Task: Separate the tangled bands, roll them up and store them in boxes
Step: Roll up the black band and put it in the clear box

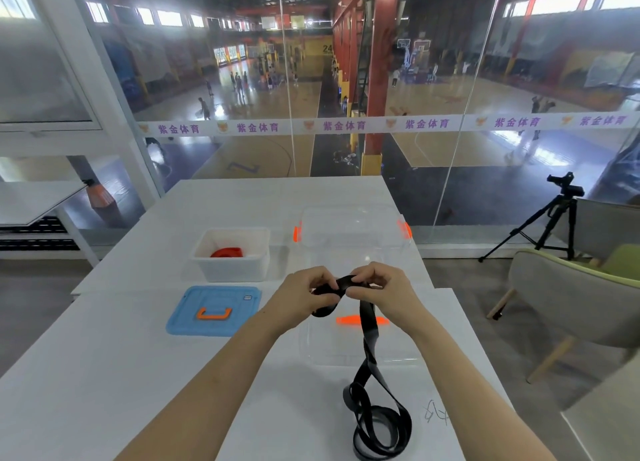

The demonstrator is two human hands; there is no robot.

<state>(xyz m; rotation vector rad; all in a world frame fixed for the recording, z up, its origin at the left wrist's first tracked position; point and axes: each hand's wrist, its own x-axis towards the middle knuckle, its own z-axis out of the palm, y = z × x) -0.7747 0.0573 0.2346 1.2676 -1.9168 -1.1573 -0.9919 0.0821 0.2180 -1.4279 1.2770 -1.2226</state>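
Observation:
Both hands hold the top end of a long black band point(367, 325) above the white table. My left hand point(304, 296) and my right hand point(384, 287) pinch it close together, with a short rolled or folded part between the fingers. The band's free length hangs down and lies in loose loops point(377, 426) on the table near me. A rolled red band point(227, 252) lies inside a white box point(207, 266) at the back left. A clear box point(353, 232) with orange clips stands behind my hands.
A blue lid point(194, 322) with an orange handle lies left of my hands. A clear lid point(325, 350) with an orange handle lies under them. A tripod point(550, 221) and a chair point(568, 301) stand to the right of the table. A glass wall is behind.

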